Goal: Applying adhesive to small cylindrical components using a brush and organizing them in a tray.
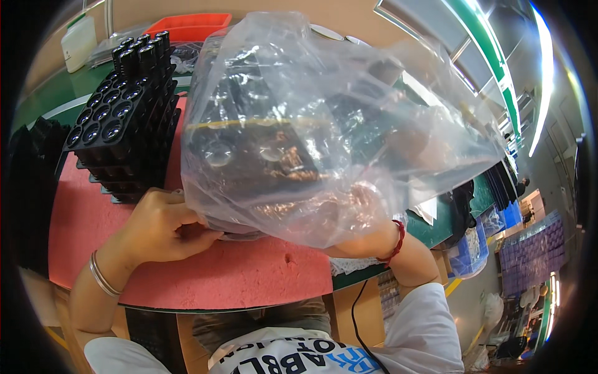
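Observation:
A large clear plastic bag bulges over the middle of the work surface. Through its film a dark block with a yellow band is visible, blurred by glare. My left hand pinches the bag's near left edge between thumb and fingers. My right hand lies behind or inside the film at the near right, its fingers too distorted to read. Left of the bag stands a stack of black trays with round cups, and several black cylindrical parts stand upright on its far end.
A pink foam mat covers the near part of the green table. An orange-red bin and a white bottle stand at the back. Black trays sit at the far left. A blue crate is right of the table.

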